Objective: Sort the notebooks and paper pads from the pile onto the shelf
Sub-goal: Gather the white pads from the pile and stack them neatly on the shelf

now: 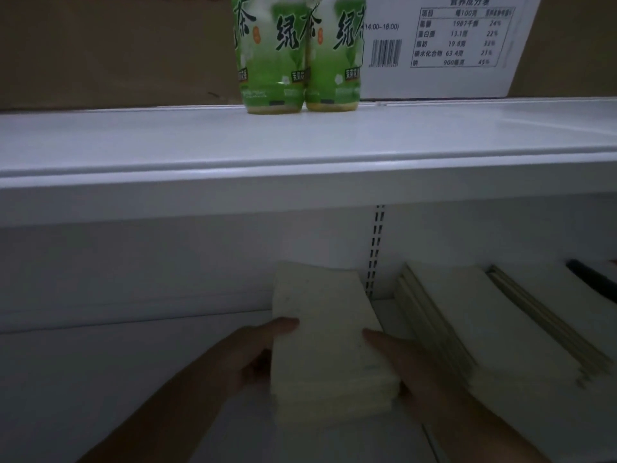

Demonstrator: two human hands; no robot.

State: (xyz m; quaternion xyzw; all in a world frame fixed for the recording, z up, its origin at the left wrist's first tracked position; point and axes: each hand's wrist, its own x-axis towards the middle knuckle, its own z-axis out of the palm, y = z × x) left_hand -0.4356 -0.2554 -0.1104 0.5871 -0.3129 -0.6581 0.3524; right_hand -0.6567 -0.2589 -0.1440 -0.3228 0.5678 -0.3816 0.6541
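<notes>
I am standing before a dimly lit white shelving unit. The upper shelf (167, 142) is carrying two green tea bottles (270, 61), upright and touching side by side, with a cardboard box (450, 45) bearing a white printed label just behind them. A slotted upright (375, 248) is running down the back panel below.

On the lower shelf (100, 379) I am holding a stack of pale paper pads (320, 335) between both hands, left of the upright. My left hand (253, 352) is gripping the stack's left edge, thumb lying on the top sheet; the other fingers are hidden beneath. My right hand (407, 369) is gripping the right edge the same way, thumb on top. I cannot tell whether the stack is resting on the shelf or being held just above it.

Just beside my right hand, a larger pile of notebooks (467, 322) is lying flat on the same shelf, with a second pile (567, 295) overlapping it further right. A dark object (591, 279) is showing at the far right edge, too cut off to identify.
</notes>
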